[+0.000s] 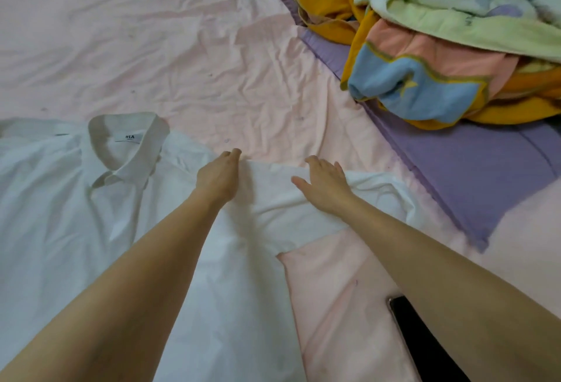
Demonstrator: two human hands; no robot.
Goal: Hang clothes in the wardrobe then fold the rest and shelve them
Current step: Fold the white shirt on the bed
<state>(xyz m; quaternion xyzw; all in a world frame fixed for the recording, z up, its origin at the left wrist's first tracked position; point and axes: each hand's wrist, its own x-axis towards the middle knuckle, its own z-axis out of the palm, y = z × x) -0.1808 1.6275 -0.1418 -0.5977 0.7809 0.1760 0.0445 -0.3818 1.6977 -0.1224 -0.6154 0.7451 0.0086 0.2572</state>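
Observation:
A white collared shirt [100, 214] lies spread front-up on the pink bed sheet [170, 47], its collar toward the far side. Its right sleeve [370, 196] stretches out to the right. My left hand [219, 175] rests at the shoulder seam, fingertips pinching the sleeve's upper edge. Flat on the sleeve just to the right lies my right hand [326, 182], fingers spread and pressing the cloth down.
A heap of quilts [431, 47] in yellow, blue, peach and pale green sits at the far right on a purple cover [473, 169]. A dark phone [422, 342] lies at the bed's near edge under my right forearm.

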